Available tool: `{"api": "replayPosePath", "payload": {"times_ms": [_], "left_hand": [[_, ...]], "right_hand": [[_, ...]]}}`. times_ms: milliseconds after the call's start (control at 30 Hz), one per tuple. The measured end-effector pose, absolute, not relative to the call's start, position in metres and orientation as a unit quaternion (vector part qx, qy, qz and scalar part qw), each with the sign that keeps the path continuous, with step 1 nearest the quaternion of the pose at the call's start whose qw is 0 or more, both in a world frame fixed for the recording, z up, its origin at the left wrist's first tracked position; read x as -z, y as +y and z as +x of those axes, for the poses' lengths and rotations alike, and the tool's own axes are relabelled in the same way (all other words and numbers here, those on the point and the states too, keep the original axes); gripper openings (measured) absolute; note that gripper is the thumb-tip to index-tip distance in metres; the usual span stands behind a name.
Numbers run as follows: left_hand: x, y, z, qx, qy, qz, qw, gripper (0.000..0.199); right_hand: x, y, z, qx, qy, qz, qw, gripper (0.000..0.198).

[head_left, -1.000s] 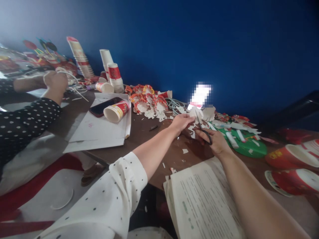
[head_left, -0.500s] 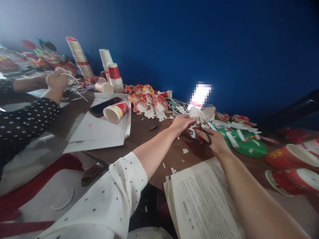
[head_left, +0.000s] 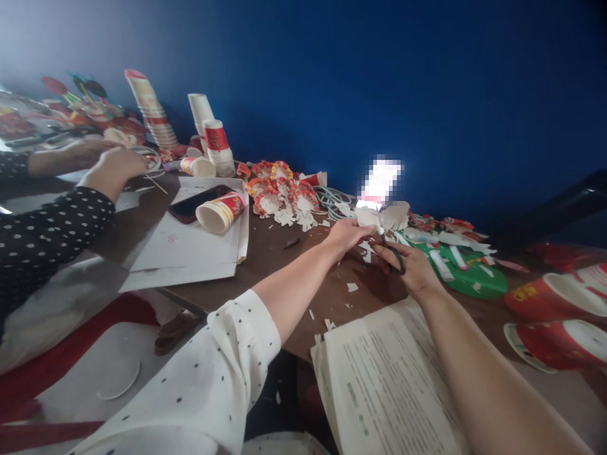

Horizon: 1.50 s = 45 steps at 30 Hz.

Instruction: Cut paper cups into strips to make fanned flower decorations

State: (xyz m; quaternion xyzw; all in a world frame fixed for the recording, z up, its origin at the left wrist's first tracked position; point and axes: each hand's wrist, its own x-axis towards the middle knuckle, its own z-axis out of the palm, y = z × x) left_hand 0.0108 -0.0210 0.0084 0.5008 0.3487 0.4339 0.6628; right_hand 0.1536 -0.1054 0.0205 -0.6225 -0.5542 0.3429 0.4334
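Observation:
My left hand (head_left: 348, 236) pinches a white paper piece (head_left: 368, 217) above the brown table (head_left: 327, 297). In my right hand (head_left: 413, 270) is a pair of black-handled scissors (head_left: 397, 258), its blades up against the paper. How far the blades are apart is too small to tell. Beneath both hands lie white paper scraps (head_left: 352, 287). Just behind the paper stands a bright, blurred-out screen (head_left: 380, 181). A green round board (head_left: 481, 278) with white rolls on it lies to the right of my right hand.
Red-and-white cut paper cups (head_left: 279, 189) are heaped behind my left hand. Left of them are stacked cups (head_left: 218, 148), a phone (head_left: 190, 205) and a white folder (head_left: 175, 253). Printed papers (head_left: 379, 373) lie at the front edge. A co-worker's hands (head_left: 116, 165) handle a pale cord at left.
My right hand and the scissors have shifted slightly to the right, and the paper has turned a little in my left hand. The co-worker's near hand has moved right.

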Motion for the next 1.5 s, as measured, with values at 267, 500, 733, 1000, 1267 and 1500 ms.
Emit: {"api": "replayPosePath", "payload": {"times_ms": [267,500,733,1000,1267,1500], "left_hand": [[-0.008,-0.018,0.01,-0.42,0.348,0.502,0.671,0.014],[-0.012,-0.022,0.009,-0.422,0.348,0.489,0.679,0.018],[-0.011,-0.024,0.011,-0.427,0.342,0.469,0.694,0.02],[-0.01,-0.024,0.012,-0.428,0.351,0.467,0.689,0.019],[-0.013,-0.02,0.009,-0.435,0.329,0.451,0.707,0.021],[-0.01,-0.016,0.009,-0.458,0.363,0.456,0.671,0.032]], "right_hand": [[-0.028,-0.109,0.153,-0.336,-0.578,-0.621,0.408,0.051],[-0.023,-0.106,0.155,-0.315,-0.577,-0.633,0.408,0.049],[-0.018,-0.104,0.156,-0.305,-0.573,-0.637,0.416,0.046],[-0.019,-0.104,0.158,-0.294,-0.583,-0.64,0.405,0.038],[-0.014,-0.102,0.159,-0.322,-0.549,-0.632,0.442,0.04],[-0.019,-0.105,0.154,-0.329,-0.53,-0.632,0.46,0.043]]}}
